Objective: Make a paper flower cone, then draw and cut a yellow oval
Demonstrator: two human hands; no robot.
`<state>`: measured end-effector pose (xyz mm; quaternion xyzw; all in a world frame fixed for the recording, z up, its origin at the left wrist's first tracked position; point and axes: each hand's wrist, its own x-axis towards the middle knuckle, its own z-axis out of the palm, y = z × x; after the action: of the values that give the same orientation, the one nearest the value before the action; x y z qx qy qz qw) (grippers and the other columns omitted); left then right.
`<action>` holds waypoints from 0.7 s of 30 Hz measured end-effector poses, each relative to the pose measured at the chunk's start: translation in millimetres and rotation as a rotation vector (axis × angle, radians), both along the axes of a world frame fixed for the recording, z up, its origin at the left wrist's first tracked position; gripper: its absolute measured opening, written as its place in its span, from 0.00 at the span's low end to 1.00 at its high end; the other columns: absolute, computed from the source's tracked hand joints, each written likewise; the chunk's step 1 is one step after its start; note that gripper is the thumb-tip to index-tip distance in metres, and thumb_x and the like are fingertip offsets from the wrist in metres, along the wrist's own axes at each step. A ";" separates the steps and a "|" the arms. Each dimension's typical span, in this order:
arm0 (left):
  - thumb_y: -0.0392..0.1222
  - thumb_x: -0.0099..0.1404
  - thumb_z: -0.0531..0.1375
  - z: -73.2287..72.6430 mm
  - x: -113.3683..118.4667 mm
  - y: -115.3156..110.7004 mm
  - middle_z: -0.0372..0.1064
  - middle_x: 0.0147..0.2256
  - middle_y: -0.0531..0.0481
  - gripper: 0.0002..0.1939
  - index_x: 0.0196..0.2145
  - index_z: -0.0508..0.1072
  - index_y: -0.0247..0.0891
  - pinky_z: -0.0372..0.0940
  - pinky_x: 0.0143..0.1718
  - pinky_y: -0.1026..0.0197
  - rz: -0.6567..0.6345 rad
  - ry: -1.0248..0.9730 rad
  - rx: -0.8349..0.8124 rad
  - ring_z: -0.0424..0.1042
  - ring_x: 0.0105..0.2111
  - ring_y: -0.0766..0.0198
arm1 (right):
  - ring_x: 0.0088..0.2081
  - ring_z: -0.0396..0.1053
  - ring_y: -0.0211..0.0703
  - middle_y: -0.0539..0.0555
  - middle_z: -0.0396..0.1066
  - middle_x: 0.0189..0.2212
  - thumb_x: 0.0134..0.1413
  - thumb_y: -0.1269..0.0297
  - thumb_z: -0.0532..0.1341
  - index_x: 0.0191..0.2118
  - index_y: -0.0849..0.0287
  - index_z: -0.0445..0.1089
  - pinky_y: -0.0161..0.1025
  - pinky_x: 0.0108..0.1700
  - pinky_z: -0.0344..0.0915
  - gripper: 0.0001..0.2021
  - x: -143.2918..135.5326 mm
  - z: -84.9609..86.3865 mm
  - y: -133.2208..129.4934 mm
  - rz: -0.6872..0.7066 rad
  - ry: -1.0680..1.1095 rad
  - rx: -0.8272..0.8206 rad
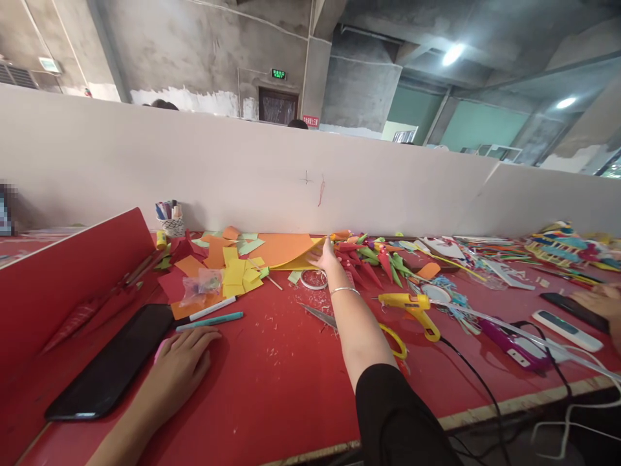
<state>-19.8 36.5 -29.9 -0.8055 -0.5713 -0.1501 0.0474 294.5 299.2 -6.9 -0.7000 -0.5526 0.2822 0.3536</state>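
My right hand reaches to the back of the table and grips the edge of a large orange sheet, which lifts and curves beside it with a yellow sheet beneath. Just below that hand is a white tape ring. My left hand rests on the table, fingers bent, over a small pink object that is mostly hidden. A black phone lies left of it, and a teal marker just above. Scissors with yellow handles lie partly under my right forearm.
Yellow paper pieces lie at back left near a pen cup. A yellow glue gun, a purple power strip and red and green paper cones are on the right. Another person's hand is at far right.
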 end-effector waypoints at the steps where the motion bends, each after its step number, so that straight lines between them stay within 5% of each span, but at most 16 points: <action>1: 0.38 0.59 0.48 0.0 0.0 0.0 0.69 0.45 0.51 0.15 0.41 0.69 0.45 0.57 0.44 0.53 0.001 -0.001 -0.003 0.66 0.46 0.56 | 0.41 0.66 0.42 0.56 0.64 0.44 0.56 0.62 0.54 0.48 0.62 0.61 0.45 0.41 0.66 0.15 0.9 0.3 -0.7 0.014 0.077 -0.040; 13: 0.38 0.59 0.48 2.4 2.1 -0.7 0.69 0.45 0.51 0.15 0.41 0.69 0.45 0.57 0.44 0.54 0.022 0.025 -0.015 0.66 0.45 0.57 | 0.41 0.66 0.42 0.56 0.64 0.45 0.57 0.61 0.54 0.48 0.62 0.61 0.45 0.41 0.65 0.15 6.1 11.2 -17.4 0.049 0.677 -0.161; 21: 0.38 0.60 0.47 4.7 3.4 -1.3 0.68 0.45 0.50 0.15 0.42 0.68 0.44 0.57 0.44 0.52 0.021 0.030 -0.034 0.66 0.46 0.56 | 0.39 0.67 0.41 0.56 0.65 0.43 0.57 0.61 0.54 0.47 0.63 0.62 0.43 0.39 0.66 0.15 7.2 18.7 -29.1 0.063 0.848 -0.178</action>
<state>-16.4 35.2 -25.2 -0.8024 -0.5813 -0.1278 0.0438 301.7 270.1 11.8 -0.5326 -0.3532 0.6019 0.4788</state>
